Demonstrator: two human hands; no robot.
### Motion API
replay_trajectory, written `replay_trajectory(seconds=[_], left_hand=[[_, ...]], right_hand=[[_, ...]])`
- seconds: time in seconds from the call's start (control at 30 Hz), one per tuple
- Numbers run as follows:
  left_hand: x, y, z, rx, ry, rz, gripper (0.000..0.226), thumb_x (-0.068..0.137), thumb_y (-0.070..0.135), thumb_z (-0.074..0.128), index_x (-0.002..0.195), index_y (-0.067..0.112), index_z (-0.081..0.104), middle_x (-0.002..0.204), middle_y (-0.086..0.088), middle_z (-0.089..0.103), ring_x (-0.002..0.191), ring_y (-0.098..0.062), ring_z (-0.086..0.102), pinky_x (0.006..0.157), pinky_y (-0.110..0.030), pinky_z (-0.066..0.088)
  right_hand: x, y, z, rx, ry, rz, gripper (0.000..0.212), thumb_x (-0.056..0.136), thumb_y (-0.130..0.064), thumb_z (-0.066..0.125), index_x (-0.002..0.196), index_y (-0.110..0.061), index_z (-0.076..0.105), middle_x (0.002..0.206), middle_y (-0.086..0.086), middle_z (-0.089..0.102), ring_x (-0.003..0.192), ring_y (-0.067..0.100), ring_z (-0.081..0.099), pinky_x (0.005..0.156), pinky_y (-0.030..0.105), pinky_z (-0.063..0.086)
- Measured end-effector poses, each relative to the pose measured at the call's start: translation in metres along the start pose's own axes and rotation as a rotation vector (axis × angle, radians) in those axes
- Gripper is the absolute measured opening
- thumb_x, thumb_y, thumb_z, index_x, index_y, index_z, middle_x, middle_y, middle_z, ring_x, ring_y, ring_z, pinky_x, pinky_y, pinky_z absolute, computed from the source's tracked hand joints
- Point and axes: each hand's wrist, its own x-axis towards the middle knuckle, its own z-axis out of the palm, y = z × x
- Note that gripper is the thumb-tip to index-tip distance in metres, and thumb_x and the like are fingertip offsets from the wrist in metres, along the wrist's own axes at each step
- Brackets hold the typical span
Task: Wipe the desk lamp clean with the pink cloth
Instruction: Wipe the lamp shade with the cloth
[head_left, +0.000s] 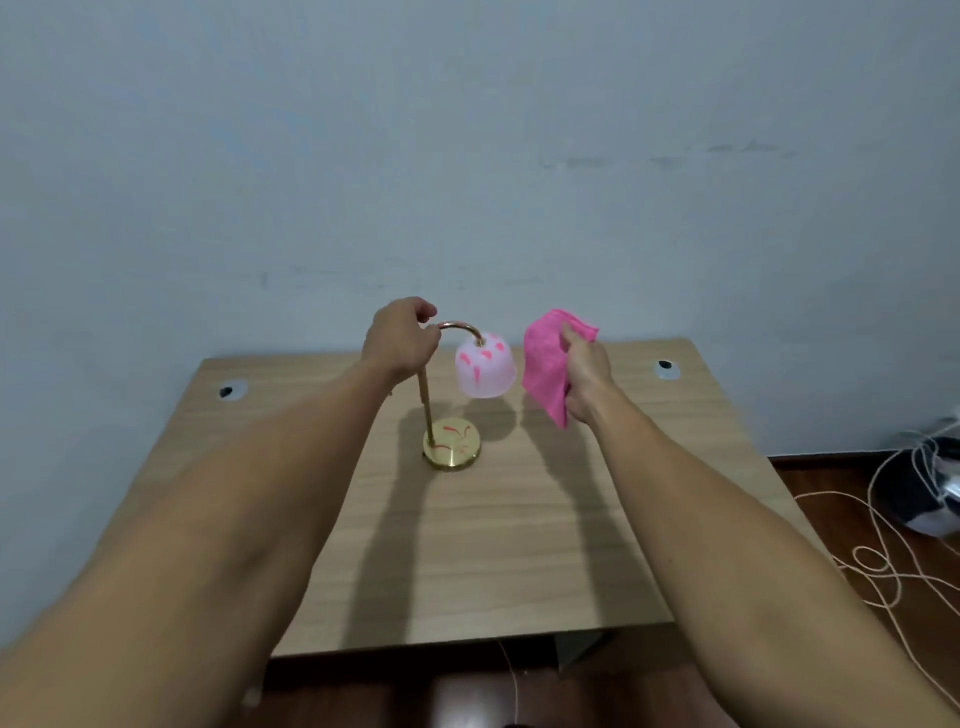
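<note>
A small desk lamp (485, 366) stands at the back middle of the wooden desk (467, 545). Its white shade carries pink smears, and its round brass base (453, 443) has red streaks. My left hand (402, 338) grips the top of the lamp's thin brass stem where it curves over. My right hand (584, 371) holds the pink cloth (545, 364) up in the air just right of the shade, a small gap between cloth and shade. The cloth hangs crumpled from my fingers.
The desk stands against a pale wall, with a cable hole near each back corner (231, 391) (666, 369). Right of the desk, on the dark floor, lie loose cords (883, 566) and a dark round object (930, 493).
</note>
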Motion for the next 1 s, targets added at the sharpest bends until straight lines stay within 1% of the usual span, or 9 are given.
replay_trajectory(seconds=[0.13, 0.27, 0.47, 0.63, 0.7, 0.77, 0.87, 0.93, 1.0], left_hand=[[0.016, -0.021, -0.007, 0.085, -0.117, 0.037, 0.045, 0.088, 0.029, 0.068, 0.132, 0.018, 0.067, 0.131, 0.0, 0.07, 0.124, -0.024, 0.062, 0.11, -0.042, 0.047], [0.03, -0.033, -0.006, 0.143, -0.201, 0.079, 0.029, 0.085, 0.031, 0.07, 0.112, 0.023, 0.077, 0.108, 0.0, 0.077, 0.11, -0.026, 0.068, 0.101, -0.044, 0.051], [0.043, -0.042, -0.003, 0.141, -0.261, 0.158, 0.017, 0.091, 0.038, 0.069, 0.095, 0.025, 0.079, 0.085, 0.002, 0.073, 0.096, -0.027, 0.069, 0.094, -0.041, 0.053], [0.05, -0.048, -0.004, 0.163, -0.271, 0.203, 0.02, 0.091, 0.04, 0.068, 0.092, 0.024, 0.08, 0.08, 0.0, 0.073, 0.088, -0.027, 0.068, 0.079, -0.033, 0.049], [0.052, -0.05, -0.004, 0.154, -0.281, 0.202, 0.02, 0.089, 0.04, 0.069, 0.091, 0.024, 0.08, 0.079, -0.001, 0.075, 0.085, -0.027, 0.068, 0.074, -0.032, 0.047], [0.053, -0.052, -0.004, 0.151, -0.287, 0.216, 0.02, 0.089, 0.039, 0.07, 0.088, 0.022, 0.081, 0.075, -0.002, 0.073, 0.082, -0.027, 0.067, 0.07, -0.032, 0.046], [0.055, -0.052, -0.004, 0.134, -0.29, 0.221, 0.02, 0.089, 0.036, 0.072, 0.085, 0.019, 0.081, 0.067, -0.003, 0.069, 0.075, -0.028, 0.064, 0.064, -0.031, 0.043], [0.056, -0.054, -0.002, 0.099, -0.299, 0.213, 0.019, 0.088, 0.034, 0.073, 0.086, 0.017, 0.081, 0.07, -0.008, 0.071, 0.068, -0.026, 0.062, 0.067, -0.033, 0.049], [0.056, -0.054, 0.0, 0.076, -0.31, 0.212, 0.017, 0.089, 0.032, 0.073, 0.086, 0.017, 0.081, 0.073, -0.01, 0.072, 0.062, -0.023, 0.059, 0.071, -0.035, 0.054]], right_hand=[[0.005, 0.011, 0.035, -0.066, 0.027, -0.058, 0.045, 0.106, -0.042, 0.048, 0.135, -0.009, 0.062, 0.131, 0.013, 0.067, 0.121, 0.031, 0.064, 0.1, 0.045, 0.055], [0.002, 0.023, 0.067, -0.158, -0.034, -0.147, 0.031, 0.103, -0.042, 0.055, 0.117, -0.021, 0.072, 0.131, 0.01, 0.07, 0.103, 0.02, 0.07, 0.082, 0.033, 0.058], [-0.001, 0.053, 0.088, -0.324, -0.077, -0.428, 0.032, 0.104, -0.033, 0.05, 0.121, -0.027, 0.076, 0.138, -0.007, 0.065, 0.13, 0.013, 0.057, 0.111, 0.033, 0.047], [0.008, 0.055, 0.088, -0.169, 0.046, -0.315, 0.032, 0.102, -0.028, 0.052, 0.12, -0.02, 0.076, 0.124, -0.011, 0.072, 0.105, -0.002, 0.07, 0.082, 0.022, 0.058], [0.011, 0.055, 0.09, -0.159, 0.084, -0.266, 0.032, 0.101, -0.029, 0.053, 0.12, -0.018, 0.076, 0.115, -0.012, 0.073, 0.101, 0.004, 0.072, 0.076, 0.021, 0.057], [0.012, 0.057, 0.095, -0.23, 0.084, -0.309, 0.032, 0.104, -0.031, 0.051, 0.123, -0.022, 0.074, 0.125, -0.007, 0.069, 0.12, 0.013, 0.064, 0.095, 0.028, 0.054], [0.001, 0.07, 0.101, -0.466, 0.057, -0.486, 0.04, 0.109, -0.037, 0.038, 0.139, -0.028, 0.063, 0.153, -0.002, 0.051, 0.149, 0.012, 0.036, 0.122, 0.032, 0.029], [-0.007, 0.082, 0.097, -0.512, 0.094, -0.492, 0.05, 0.107, -0.049, 0.035, 0.151, -0.03, 0.048, 0.161, -0.005, 0.041, 0.15, 0.007, 0.031, 0.119, 0.029, 0.029], [-0.012, 0.091, 0.09, -0.433, 0.128, -0.477, 0.055, 0.106, -0.055, 0.036, 0.155, -0.031, 0.042, 0.161, -0.007, 0.041, 0.137, -0.002, 0.044, 0.109, 0.021, 0.038]])
